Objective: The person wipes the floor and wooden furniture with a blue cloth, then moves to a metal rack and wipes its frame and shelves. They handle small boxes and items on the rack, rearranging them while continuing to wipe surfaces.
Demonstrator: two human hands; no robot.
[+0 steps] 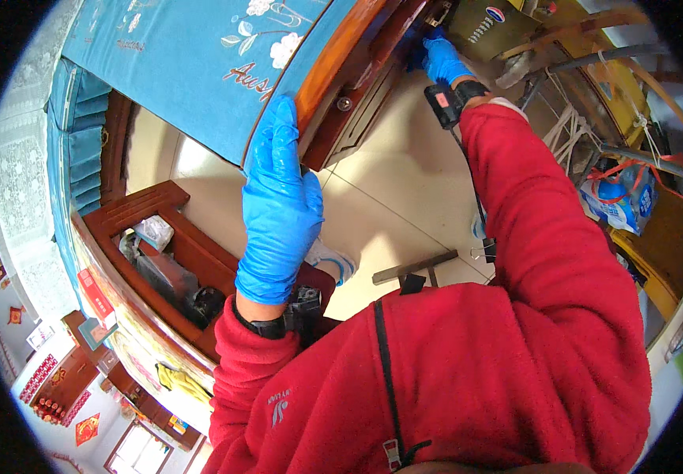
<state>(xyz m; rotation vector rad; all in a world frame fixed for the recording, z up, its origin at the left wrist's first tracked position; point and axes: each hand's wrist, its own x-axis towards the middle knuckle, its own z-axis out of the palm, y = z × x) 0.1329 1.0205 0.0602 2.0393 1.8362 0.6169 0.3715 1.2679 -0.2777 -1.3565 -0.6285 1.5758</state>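
Note:
My left hand [278, 209], in a blue glove, rests with its fingers stretched out along the edge of a wooden table [329, 59]. A blue embroidered cloth [191, 75] with white flowers covers the tabletop. Reaching to the far end of the table's side, my right hand [445, 60] wears a blue glove too. Its fingers are bent against the dark wood, and a dark blue patch shows beside them; whether that is a cloth or shaded glove I cannot tell. Below the tabletop, the table's side has a round metal lock [344, 103].
To the right lie an olive bag [487, 30], metal and wooden bars tied with white cord [569, 126], and a blue-and-white package [619, 197]. A brown wooden frame [191, 245] with plastic bags stands at left. Tiled floor [389, 186] lies between, with a small wooden stand [416, 267].

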